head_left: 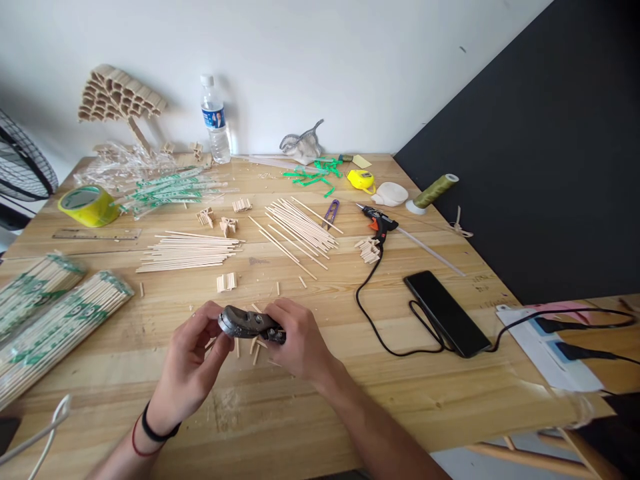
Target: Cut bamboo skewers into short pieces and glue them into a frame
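Note:
Near the front of the wooden table, my right hand [300, 337] is wrapped round a dark metal hand cutter [250, 323]. My left hand [193, 360] is closed in a pinch at the cutter's rounded head. Whatever its fingertips hold there is hidden. Short cut pieces of stick [256, 350] lie on the table beneath the tool. Beyond the hands are a small block of glued sticks [227, 282], a pile of thin wooden sticks [193, 252] and a second pile [303, 230].
Bagged sticks [65, 327] lie left, near yellow tape [89, 205] and a ruler [97, 234]. A water bottle [216, 123] and a stick-built tree model [120, 97] stand behind. At right are a glue gun [379, 221], its cord, a phone [447, 312] and a power strip [550, 347].

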A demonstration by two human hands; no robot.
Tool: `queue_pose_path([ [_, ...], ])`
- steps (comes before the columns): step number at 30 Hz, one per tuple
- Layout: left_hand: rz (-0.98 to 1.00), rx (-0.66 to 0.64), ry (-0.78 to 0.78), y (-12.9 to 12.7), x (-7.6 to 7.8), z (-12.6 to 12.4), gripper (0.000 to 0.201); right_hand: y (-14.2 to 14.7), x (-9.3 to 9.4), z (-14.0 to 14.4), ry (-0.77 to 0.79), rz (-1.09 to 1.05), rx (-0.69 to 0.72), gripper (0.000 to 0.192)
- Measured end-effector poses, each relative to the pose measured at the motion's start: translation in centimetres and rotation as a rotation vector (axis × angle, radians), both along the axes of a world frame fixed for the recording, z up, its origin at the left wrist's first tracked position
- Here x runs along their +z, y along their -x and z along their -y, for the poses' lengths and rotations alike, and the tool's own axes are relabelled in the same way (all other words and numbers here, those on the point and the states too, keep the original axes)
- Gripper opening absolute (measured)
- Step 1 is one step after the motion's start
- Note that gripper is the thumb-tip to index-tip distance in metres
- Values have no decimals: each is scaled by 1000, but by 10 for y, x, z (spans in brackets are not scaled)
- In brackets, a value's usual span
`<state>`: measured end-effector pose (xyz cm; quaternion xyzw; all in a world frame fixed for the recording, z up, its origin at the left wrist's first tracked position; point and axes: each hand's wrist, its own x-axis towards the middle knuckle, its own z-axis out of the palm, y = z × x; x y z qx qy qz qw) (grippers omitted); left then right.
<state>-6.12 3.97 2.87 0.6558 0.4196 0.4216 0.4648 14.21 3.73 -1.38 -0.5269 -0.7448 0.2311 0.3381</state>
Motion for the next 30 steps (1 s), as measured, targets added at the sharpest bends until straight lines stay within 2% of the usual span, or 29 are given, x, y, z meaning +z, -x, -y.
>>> queue_pose_path([
  [8, -6, -1, 22, 0, -3, 0, 14, 1, -2, 2, 46, 4, 9, 23],
  [30, -46, -15, 58, 5, -7, 0, 13, 1, 0, 0, 33, -43, -6, 25],
])
